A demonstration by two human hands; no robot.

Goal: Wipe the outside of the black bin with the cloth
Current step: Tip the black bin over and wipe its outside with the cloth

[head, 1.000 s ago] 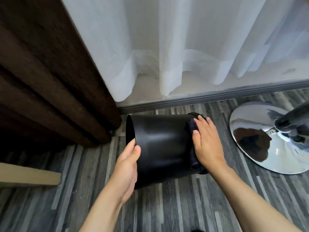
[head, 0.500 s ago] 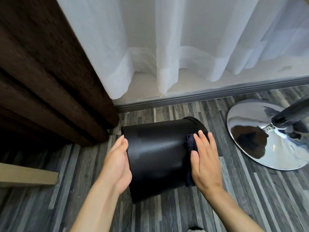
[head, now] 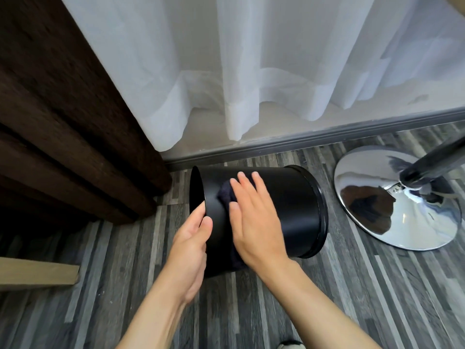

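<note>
Head view: black bin [head: 289, 210] on its side on the floor, both hands on it.

Head view detail: bin is a smooth, glossy black cylinder with a raised lip at its right end, lying on grey wood-grain plank floor [head: 352, 298], left end toward the brown curtain [head: 63, 122]. Left hand [head: 190, 250] cups the bin's thin left edge, thumb on the outer wall, other fingers hidden behind the edge. Right hand [head: 256, 222] lies flat, fingers straight and together, pressing a dark fuzzy cloth [head: 226, 195] against the bin's upper side near the left end; cloth shows past the fingertips and under the palm. Sheer white curtain [head: 251, 71] hangs in folds behind, over a grey baseboard. Round mirror-chrome base [head: 402, 210] with a black post sits just right of the bin, apart from it. Pale wood piece [head: 37, 273] at left edge.
</note>
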